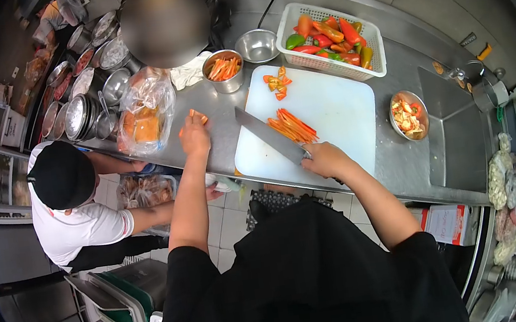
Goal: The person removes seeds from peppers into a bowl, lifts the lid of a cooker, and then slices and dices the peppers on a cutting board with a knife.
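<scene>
My right hand (325,158) grips the handle of a large kitchen knife (267,135) whose blade lies flat across the left side of the white cutting board (336,108). Orange pepper strips (292,126) lie on the board beside the blade, and several cut pepper pieces (278,83) sit near its far edge. My left hand (194,137) is out over the steel counter (219,111) left of the board, fingers closed on a piece of orange pepper (195,116).
A white basket of whole peppers (330,37) stands behind the board. A steel cup of pepper strips (224,70), an empty steel bowl (256,45) and a bowl of pepper scraps (408,116) surround it. Another person in a black cap (63,177) crouches below the counter at left.
</scene>
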The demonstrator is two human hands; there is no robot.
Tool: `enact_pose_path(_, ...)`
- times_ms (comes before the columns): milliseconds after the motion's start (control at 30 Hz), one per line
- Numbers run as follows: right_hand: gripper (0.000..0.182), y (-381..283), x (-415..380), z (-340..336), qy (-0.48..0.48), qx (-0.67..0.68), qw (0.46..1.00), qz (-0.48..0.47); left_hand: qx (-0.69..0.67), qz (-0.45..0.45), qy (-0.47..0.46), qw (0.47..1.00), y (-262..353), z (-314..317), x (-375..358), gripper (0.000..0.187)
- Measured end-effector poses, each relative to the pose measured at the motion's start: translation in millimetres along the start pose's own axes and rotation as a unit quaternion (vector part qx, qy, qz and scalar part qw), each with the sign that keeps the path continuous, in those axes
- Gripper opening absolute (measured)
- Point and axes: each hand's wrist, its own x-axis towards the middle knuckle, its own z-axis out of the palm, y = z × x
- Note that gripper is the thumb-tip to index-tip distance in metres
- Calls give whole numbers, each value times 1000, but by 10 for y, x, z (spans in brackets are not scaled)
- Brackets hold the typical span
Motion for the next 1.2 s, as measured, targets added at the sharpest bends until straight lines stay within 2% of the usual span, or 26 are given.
enact_pose_path(67,47,61,11,9,-10,24,999,21,-3,2,-7,1000,4,-114,22,22)
enact_pose_path(133,48,132,34,42,25,13,999,15,-6,4,-14,1000,63,-263,40,18)
enact_pose_path(200,47,89,-39,-46,21,34,999,27,-97,52,-24,994,328,-622,-69,16)
enact_pose_path(267,46,66,-49,-82,12,55,998,37,-215,224,-8,950,400,-685,-245,16)
enact_pose_path(333,44,79,-48,-77,8,80,995,53,-245,273,-80,927,637,-817,-529,17)
enact_pose_path(367,44,65,-46,-82,6,80,995,52,-244,271,-81,928,671,-753,-641,17)
enact_pose_path(433,41,39,-41,-77,-10,47,997,61,-198,333,-125,913,687,-587,-812,23)
enact_pose_path(567,42,120,-14,40,26,-7,999,23,-187,313,-148,919,779,-631,-879,29)
enact_pose_path(667,45,76,-84,70,31,-37,999,4,-172,349,-115,914,766,-626,-817,26)
enact_pose_path(767,48,77,-120,135,43,-54,997,-31,-206,334,-165,905,806,-611,-709,22)
enact_pose_path(867,48,38,-136,137,65,-52,996,-35,-204,391,-160,883,892,-604,-629,20)
enact_pose_path(967,47,-46,-251,110,75,-50,995,-35,-204,406,-192,870,1019,-679,-622,21)
enact_pose_path(1033,35,-45,-286,122,120,-37,989,-75,-202,406,-218,864,1089,-681,-614,20)
enact_pose_path(1200,38,-225,-460,-54,70,-71,994,-48,-208,419,-205,860,1159,-606,-625,18)
